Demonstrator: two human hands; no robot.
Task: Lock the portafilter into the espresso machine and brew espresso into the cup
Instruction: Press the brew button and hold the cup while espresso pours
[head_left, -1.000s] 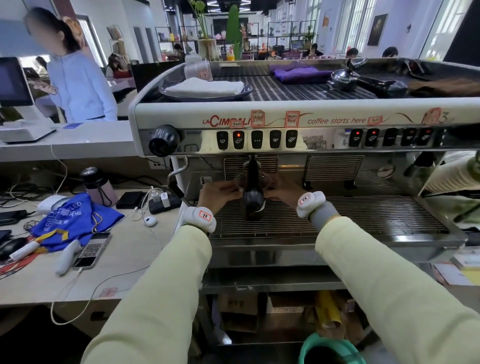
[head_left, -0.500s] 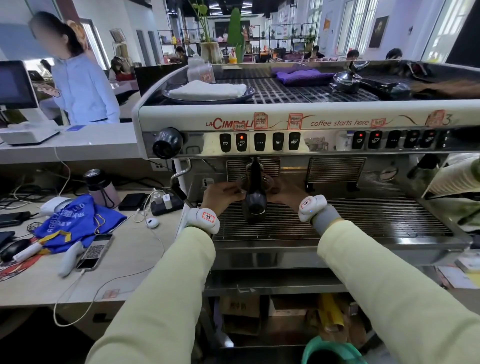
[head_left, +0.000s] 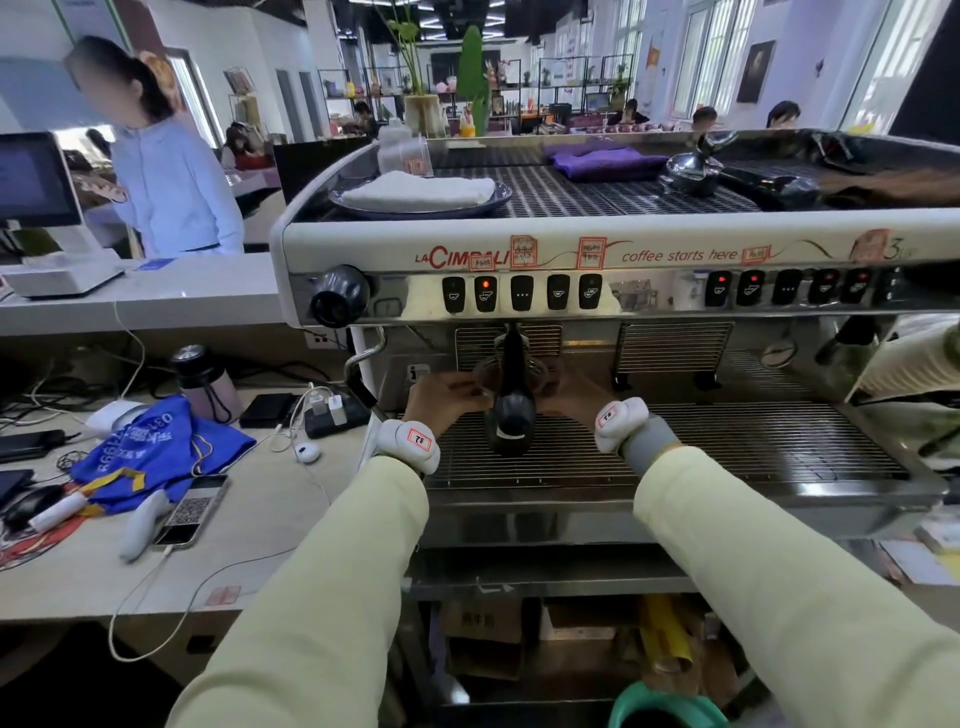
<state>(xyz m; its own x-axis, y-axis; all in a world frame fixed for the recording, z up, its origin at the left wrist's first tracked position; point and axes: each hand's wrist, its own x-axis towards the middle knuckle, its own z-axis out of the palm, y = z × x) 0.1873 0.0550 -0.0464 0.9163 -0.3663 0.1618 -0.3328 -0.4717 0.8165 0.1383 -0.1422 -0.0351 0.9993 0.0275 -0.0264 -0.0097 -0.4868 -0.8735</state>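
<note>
The espresso machine (head_left: 613, 249) fills the middle of the view. A red light shows on the second button (head_left: 485, 292) of its left row. The portafilter (head_left: 511, 400) sits in the left group head, its black handle pointing straight at me above the drip grate (head_left: 727, 441). My left hand (head_left: 447, 402) is just left of the portafilter head, fingers curled toward it. Mirroring it on the other side is my right hand (head_left: 569, 395). The handle hides the fingertips of both hands and whatever lies between them. No cup is visible.
A steam wand (head_left: 363, 374) hangs left of my left hand. On top of the machine are a plate with a white cloth (head_left: 415, 195), a purple cloth (head_left: 608, 161) and another portafilter (head_left: 696, 171). The left counter holds a phone (head_left: 192, 512), blue cloth (head_left: 156, 447) and cables. A person (head_left: 166, 176) stands behind the counter.
Both hands stay at either side of the portafilter head. The view has drifted slightly, nothing else visibly moved.
</note>
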